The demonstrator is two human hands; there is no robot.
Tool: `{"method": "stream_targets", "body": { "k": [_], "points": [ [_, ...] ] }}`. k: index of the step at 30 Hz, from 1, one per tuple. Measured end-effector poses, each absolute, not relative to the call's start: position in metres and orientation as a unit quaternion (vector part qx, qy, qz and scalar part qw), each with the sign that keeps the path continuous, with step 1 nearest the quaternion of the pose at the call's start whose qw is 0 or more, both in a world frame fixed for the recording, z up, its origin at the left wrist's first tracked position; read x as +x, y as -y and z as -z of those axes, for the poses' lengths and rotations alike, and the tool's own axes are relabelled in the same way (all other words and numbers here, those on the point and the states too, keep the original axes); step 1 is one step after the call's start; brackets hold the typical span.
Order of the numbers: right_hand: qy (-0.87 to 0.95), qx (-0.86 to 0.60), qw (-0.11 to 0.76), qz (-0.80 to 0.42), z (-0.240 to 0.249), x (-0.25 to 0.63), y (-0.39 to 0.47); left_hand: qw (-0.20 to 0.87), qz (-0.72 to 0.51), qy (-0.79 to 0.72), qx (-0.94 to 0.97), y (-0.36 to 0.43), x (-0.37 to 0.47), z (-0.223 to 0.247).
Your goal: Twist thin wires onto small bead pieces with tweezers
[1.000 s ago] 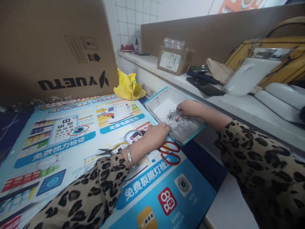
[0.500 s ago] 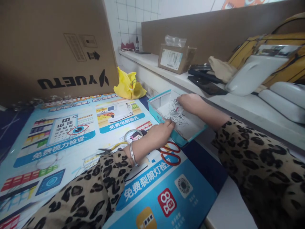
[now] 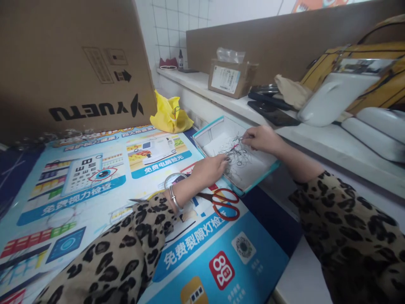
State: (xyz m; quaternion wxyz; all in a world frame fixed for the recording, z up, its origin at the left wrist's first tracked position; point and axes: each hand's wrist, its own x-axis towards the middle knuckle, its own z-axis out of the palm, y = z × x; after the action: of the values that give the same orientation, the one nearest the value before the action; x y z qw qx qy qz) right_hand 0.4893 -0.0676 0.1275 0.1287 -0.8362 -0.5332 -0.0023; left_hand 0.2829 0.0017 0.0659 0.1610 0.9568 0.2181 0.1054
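A shallow teal-edged box point(image 3: 261, 181) with a pale inside lies open at the table's right side. In it is a tangle of thin wire pieces point(image 3: 238, 156), with a small red bit among them. My right hand point(image 3: 264, 139) reaches over the box's far right side, its fingertips pinched on the top of the tangle. My left hand point(image 3: 210, 169) is at the near left edge of the box, fingers closed at the tangle's left side; what they grip is partly hidden. Red-handled scissors point(image 3: 226, 204) lie just below my left wrist.
Pliers point(image 3: 137, 200) lie partly under my left sleeve, near a round clear-ringed object point(image 3: 174, 179). A yellow crumpled bag point(image 3: 172, 112) sits behind. A large carton point(image 3: 79, 63) stands at back left. The white ledge point(image 3: 196, 78) holds a small carton point(image 3: 226, 78) and a phone point(image 3: 272, 113).
My right hand has shifted slightly right and down, and its fingers show more clearly on the wires. The tangle looks more spread between my hands. My left hand has moved slightly left.
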Motion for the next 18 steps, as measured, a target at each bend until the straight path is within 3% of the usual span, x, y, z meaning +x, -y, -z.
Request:
{"method": "stream_targets", "body": {
  "k": [6,11,18],
  "points": [
    [0.538,-0.828,0.143,-0.069,-0.127,0.462,0.076,0.068,-0.126,-0.237,0.961,0.008,0.300,-0.067],
    [0.534,-0.815,0.169,-0.150,-0.128,0.446,0.079,0.072,-0.123,-0.232,0.962,0.007,0.310,-0.066],
    [0.518,-0.850,0.092,-0.031,-0.124,0.467,0.081,0.078,-0.102,-0.239,0.963,0.004,0.308,-0.065]
  ]
}}
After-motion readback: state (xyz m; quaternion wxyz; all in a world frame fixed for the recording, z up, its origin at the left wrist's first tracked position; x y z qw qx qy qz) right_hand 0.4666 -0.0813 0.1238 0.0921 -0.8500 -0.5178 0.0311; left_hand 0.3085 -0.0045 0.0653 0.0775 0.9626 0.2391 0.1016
